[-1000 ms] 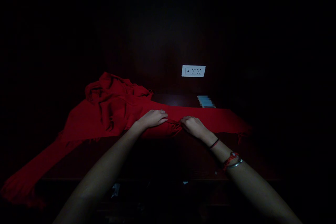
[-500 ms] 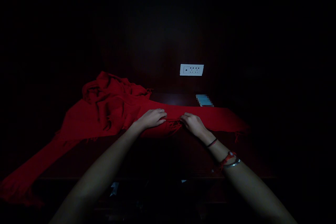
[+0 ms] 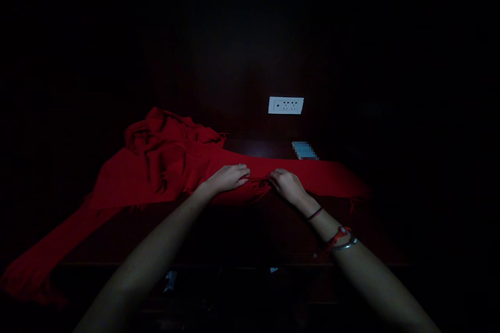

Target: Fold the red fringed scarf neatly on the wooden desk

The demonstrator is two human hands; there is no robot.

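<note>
Although the room is dim, the cloth (image 3: 328,177) shows well on the desk (image 3: 250,237), heaped at left, flatter at right. The left grip (image 3: 229,177) and right grip (image 3: 288,185) are nearly closed, pinching its edge at both sides of a fringe (image 3: 259,190). It looks light, soft and limp; the edge should give better hold than the fringe itself.

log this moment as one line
left hand: on red cloth | right hand: at fringe | socket panel: beyond cloth | blue item: pixelated
</note>
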